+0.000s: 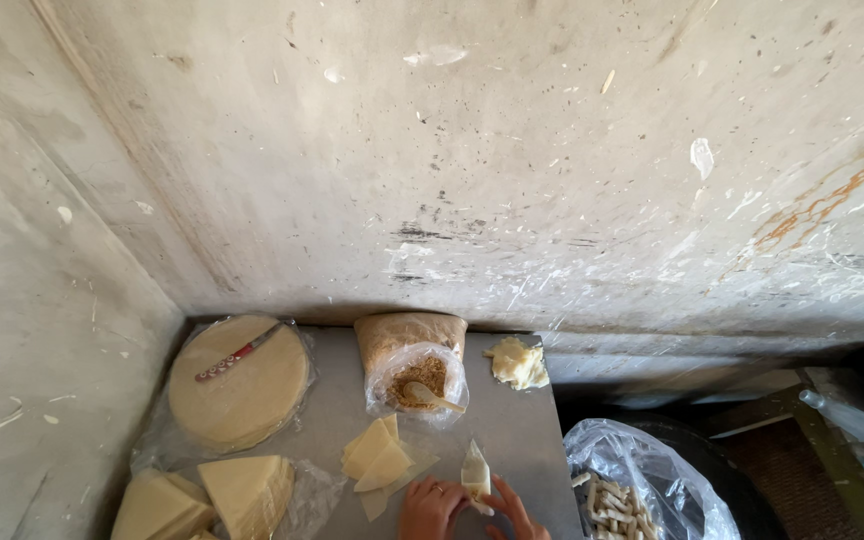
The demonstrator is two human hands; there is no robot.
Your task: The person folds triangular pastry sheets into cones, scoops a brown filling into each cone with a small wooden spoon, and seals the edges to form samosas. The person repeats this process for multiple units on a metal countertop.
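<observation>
While open, bag [417, 375] (spoon [432, 396] inside)

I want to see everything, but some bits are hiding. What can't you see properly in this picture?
- Both hands, left hand and right hand: head view, cut off by the bottom edge.
- Folded wrapper: its lower part is behind the fingers.
- Filling in the bag: too small to identify.
- Wedge stacks: cropped at the bottom edge.
</observation>
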